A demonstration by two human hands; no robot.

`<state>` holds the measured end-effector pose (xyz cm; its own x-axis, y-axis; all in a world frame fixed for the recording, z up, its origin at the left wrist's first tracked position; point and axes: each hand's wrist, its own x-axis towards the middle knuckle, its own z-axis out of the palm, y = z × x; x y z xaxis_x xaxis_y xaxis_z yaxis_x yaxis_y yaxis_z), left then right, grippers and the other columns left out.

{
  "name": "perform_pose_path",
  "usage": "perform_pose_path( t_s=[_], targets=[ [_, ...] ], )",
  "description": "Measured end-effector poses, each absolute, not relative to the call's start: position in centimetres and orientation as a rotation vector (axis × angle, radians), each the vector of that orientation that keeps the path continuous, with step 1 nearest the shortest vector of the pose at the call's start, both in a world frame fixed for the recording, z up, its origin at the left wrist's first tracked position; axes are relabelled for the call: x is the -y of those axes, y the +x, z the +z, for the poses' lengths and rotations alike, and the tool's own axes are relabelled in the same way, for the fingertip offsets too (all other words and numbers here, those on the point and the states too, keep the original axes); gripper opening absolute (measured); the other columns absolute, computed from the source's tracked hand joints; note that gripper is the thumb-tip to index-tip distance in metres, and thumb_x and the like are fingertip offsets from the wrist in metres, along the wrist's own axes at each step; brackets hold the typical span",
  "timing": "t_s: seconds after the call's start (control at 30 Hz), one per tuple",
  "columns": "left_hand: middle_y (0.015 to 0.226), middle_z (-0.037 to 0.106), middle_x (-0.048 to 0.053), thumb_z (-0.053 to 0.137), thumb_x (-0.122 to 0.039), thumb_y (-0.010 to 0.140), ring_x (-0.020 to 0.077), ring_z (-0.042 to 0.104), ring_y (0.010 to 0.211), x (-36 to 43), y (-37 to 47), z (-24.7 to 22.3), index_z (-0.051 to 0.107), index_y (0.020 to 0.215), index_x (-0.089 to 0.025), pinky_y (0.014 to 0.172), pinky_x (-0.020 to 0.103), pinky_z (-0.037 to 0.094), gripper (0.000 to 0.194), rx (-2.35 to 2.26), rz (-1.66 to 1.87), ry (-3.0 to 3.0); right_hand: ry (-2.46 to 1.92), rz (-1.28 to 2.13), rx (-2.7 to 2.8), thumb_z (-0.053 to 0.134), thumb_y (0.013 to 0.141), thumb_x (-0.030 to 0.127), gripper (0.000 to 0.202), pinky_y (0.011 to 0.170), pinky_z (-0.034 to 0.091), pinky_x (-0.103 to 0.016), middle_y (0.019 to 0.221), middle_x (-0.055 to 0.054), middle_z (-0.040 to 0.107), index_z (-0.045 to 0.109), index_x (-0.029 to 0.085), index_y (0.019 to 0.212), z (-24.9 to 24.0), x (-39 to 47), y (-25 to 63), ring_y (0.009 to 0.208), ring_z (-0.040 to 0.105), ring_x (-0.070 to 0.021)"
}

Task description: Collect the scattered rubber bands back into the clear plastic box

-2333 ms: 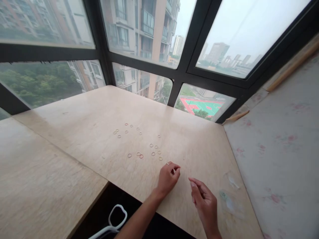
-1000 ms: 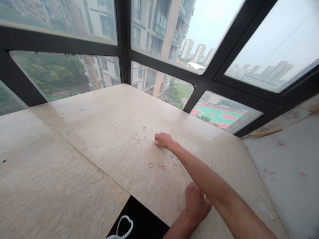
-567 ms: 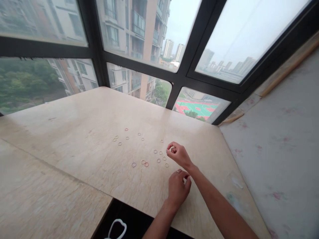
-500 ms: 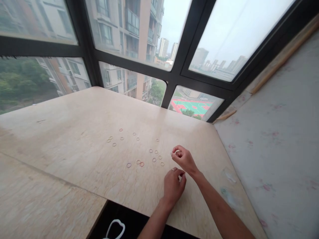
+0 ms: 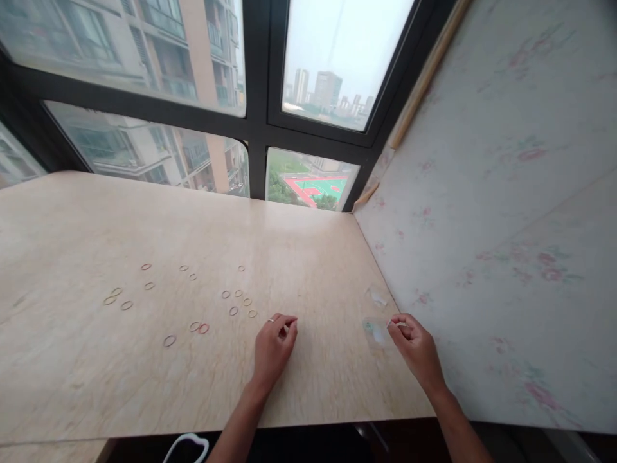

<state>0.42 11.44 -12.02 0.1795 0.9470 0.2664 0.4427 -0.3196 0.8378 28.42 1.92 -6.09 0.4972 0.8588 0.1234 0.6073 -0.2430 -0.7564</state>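
My left hand (image 5: 274, 347) rests on the stone-patterned surface, thumb and forefinger pinched together and a ring on one finger. Whatever is between those fingertips, if anything, is too small to make out. To the right, my right hand (image 5: 418, 352) is closed in a pinch beside a clear plastic bag (image 5: 378, 335). A tiny pale spot shows at its fingertips; I cannot tell whether it is the bag's edge or something else. Left of my left hand lie several thin coloured bands, among them a red band (image 5: 204, 328), a purple band (image 5: 169, 341) and a yellowish band (image 5: 252, 314).
A second scrap of clear plastic (image 5: 377, 297) lies near the flowered wall (image 5: 482, 257). Dark window frames (image 5: 258, 128) border the far edge of the surface (image 5: 308, 257). A white loop (image 5: 187, 440) shows below the front edge.
The view has turned to the right. My right hand has moved away from my left hand, rightward to the clear plastic bag. My left hand stays pinched on the surface.
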Motion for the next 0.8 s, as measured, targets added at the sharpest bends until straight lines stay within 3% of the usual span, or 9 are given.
perform_pose_path(
  t_s=[0.13,0.3,0.47,0.6,0.8],
  targets=[
    [0.083,0.065,0.005,0.048,-0.033,0.088,0.0155,0.057,0.067,-11.5,0.3,-11.8,0.066,0.085,-0.018,0.065,0.028,0.044,0.023,-1.311,1.051,1.821,-2.034,0.199,1.328,0.048,0.083,0.051,0.034,0.048,0.027,-0.024,0.047,0.006,0.034,0.061,0.019,0.081,-7.1,-2.8,29.0,0.044,0.035,-0.0119],
    [0.083,0.065,0.004,0.049,-0.032,0.087,0.0149,0.058,0.067,-11.6,0.3,-11.8,0.066,0.085,-0.018,0.064,0.027,0.044,0.023,-1.331,1.062,1.789,-2.126,0.098,1.470,0.045,0.083,0.049,0.039,0.049,0.029,-0.026,0.048,0.003,0.044,0.069,0.019,0.086,-7.9,-3.1,29.4,0.044,0.044,-0.0140],
    [0.082,0.065,0.004,0.050,-0.032,0.087,0.0146,0.058,0.067,-11.7,0.4,-11.7,0.067,0.084,-0.018,0.063,0.026,0.043,0.022,-1.338,1.075,1.778,-1.996,0.021,1.422,0.047,0.087,0.046,0.036,0.046,0.033,-0.023,0.047,0.004,0.043,0.069,0.017,0.087,-7.4,-0.9,28.6,0.042,0.041,-0.0113],
    [0.079,0.064,0.004,0.051,-0.031,0.087,0.0139,0.057,0.066,-11.6,0.4,-11.8,0.067,0.084,-0.017,0.063,0.026,0.043,0.021,-1.340,1.086,1.753,-1.840,0.115,1.541,0.050,0.091,0.042,0.033,0.044,0.036,-0.018,0.047,0.005,0.044,0.070,0.016,0.089,-9.8,1.4,25.9,0.040,0.042,-0.0093],
    [0.077,0.064,0.004,0.053,-0.029,0.086,0.0133,0.056,0.066,-11.1,0.5,-11.5,0.068,0.082,-0.016,0.061,0.025,0.042,0.020,-1.320,1.127,1.661,-1.633,0.043,1.703,0.055,0.091,0.035,0.027,0.057,0.048,-0.017,0.068,-0.004,0.068,0.072,0.015,0.091,-14.0,3.0,23.3,0.053,0.063,-0.0123]
  ],
)
